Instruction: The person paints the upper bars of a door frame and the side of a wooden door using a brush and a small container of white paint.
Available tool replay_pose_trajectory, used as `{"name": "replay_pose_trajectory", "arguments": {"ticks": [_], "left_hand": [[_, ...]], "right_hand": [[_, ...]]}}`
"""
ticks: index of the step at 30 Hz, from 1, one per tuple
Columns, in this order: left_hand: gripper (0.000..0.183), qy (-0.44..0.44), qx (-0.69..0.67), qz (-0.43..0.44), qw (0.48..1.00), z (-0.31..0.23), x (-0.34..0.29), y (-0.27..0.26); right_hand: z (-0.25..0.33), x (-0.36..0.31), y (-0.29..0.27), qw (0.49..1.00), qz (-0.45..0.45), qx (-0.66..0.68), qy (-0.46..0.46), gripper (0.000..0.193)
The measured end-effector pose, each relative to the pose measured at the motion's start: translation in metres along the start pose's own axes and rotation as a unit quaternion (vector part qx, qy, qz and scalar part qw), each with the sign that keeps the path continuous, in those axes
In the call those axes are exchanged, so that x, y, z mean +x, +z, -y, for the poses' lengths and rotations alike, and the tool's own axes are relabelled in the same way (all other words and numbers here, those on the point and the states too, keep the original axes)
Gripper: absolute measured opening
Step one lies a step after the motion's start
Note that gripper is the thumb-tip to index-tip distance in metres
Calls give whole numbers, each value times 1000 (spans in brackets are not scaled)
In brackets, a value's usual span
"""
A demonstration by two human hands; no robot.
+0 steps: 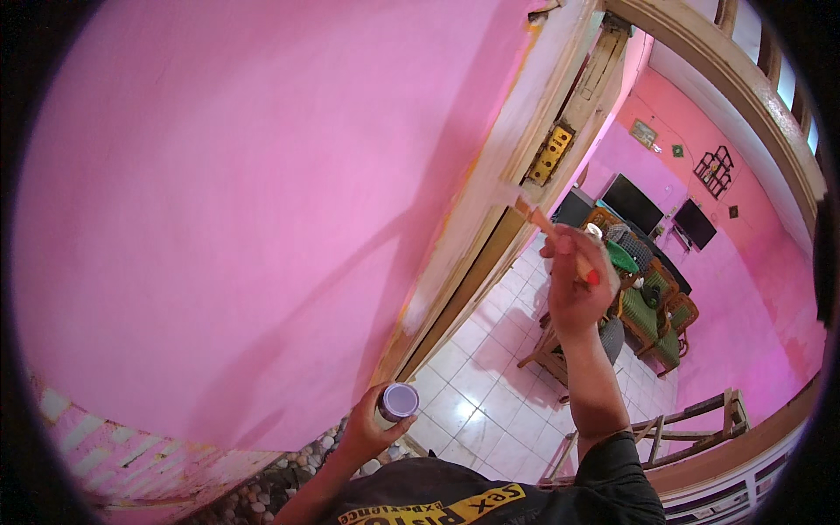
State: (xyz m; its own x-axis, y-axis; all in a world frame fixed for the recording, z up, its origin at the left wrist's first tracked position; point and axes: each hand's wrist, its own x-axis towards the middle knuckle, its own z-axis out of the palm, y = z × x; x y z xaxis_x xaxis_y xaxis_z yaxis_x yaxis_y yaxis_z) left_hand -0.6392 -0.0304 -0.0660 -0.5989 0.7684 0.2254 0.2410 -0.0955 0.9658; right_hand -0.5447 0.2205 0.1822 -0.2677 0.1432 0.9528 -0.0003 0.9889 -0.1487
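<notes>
My right hand [579,287] is raised at the doorway, its fingers closed around the handle of a small paintbrush [543,224]. The bristles point up and left at the wooden door frame [486,214], by a whitish patch; whether they touch it I cannot tell. A yellow metal plate with holes [551,155] sits just above the brush tip. Low down, near the foot of the frame, my left hand [363,435] grips a small round can [400,401]. The can's top shows a pale lilac surface.
A pink wall [262,201] fills the left side. Pebbles [308,461] lie along its base. Through the doorway are a tiled floor [490,385], wooden chairs with green cushions [643,317], two dark screens [633,203] and a wooden rack-like frame [691,429].
</notes>
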Motion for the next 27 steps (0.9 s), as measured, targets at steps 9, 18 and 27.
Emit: {"name": "replay_pose_trajectory", "arguments": {"ticks": [9,18,27], "left_hand": [[62,31,15,-17,999,17,-5,0],[62,30,19,-15,999,6,-9,-3],[61,13,18,-30,999,9,-21,-7]], "right_hand": [[8,-19,-6,991,124,-46,-27,9],[15,32,-18,999,-36,33,-24,8],[29,-9,-31,981,164,72,77,26]]}}
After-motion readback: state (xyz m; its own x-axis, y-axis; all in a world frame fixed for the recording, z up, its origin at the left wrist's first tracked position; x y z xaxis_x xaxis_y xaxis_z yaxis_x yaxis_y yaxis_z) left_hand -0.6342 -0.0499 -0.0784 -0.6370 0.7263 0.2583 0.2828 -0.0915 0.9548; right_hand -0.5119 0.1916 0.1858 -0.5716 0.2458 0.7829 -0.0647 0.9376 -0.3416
